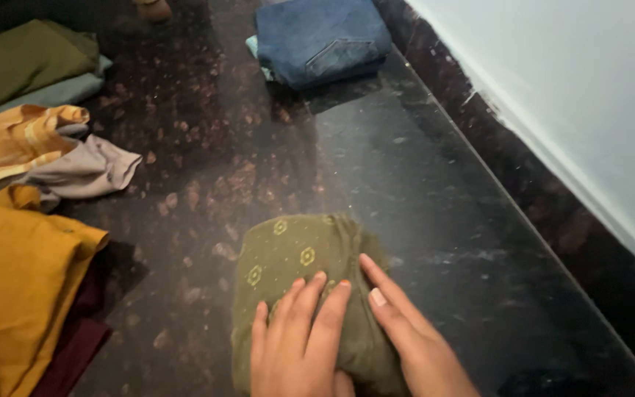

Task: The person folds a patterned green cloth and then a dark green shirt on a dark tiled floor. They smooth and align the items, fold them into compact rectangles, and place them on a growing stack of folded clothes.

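Observation:
A folded olive-green cloth (295,257) with small yellow motifs lies on the dark speckled stone floor (376,169) at the bottom middle. My left hand (295,345) rests flat on top of it, fingers spread and pointing away from me. My right hand (409,334) lies along the cloth's right edge, fingers straight and pressed against the fabric. Neither hand grips the cloth; both lie on it.
Folded blue jeans (321,37) sit at the top middle. A pile of loose clothes lies at the left: mustard cloth (16,287), maroon cloth (75,345), grey cloth (90,169), striped orange cloth (9,140), dark green cloth (16,62). A pale wall (575,95) runs along the right.

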